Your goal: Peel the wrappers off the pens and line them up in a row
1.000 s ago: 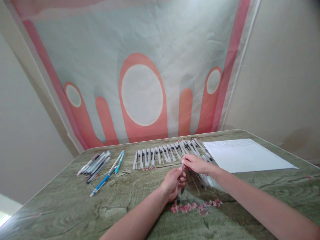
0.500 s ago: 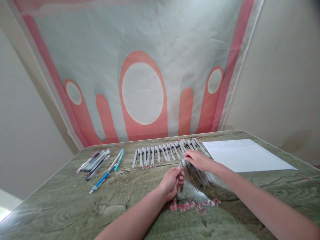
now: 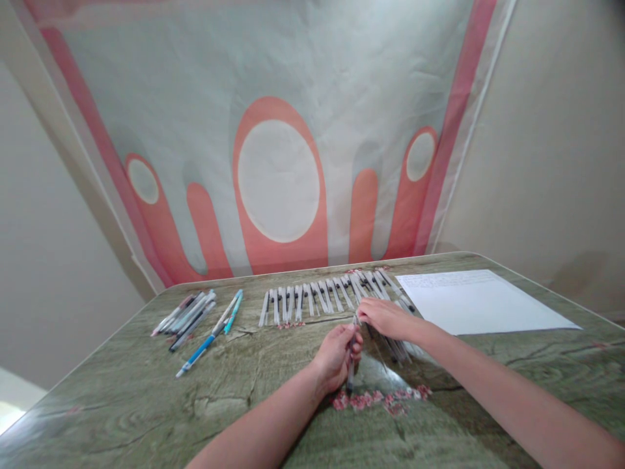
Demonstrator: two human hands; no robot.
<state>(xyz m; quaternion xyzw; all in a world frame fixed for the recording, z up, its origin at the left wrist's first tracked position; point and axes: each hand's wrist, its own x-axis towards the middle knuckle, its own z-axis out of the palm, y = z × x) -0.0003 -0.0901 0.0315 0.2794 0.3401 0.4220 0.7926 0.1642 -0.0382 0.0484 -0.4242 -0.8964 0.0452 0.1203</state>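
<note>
My left hand is closed around a clear-barrelled pen, which stands nearly upright with its dark end down, above the tabletop. At the pen's upper end, the fingertips of my right hand are pinched together; whatever they hold is too small and covered to make out. Just behind both hands runs a row of clear pens with black parts, laid side by side. More clear pens lie under and beside my right forearm, partly hidden by it.
On the left lies a pile of assorted pens, beside a blue-and-white pen and a turquoise pen. A white sheet of paper with faint writing is at the right. The wood-patterned table has pink flower prints.
My right hand drew a little up and right from the pen's top, then came back to it. My left hand has kept its hold on the pen, almost in place.
</note>
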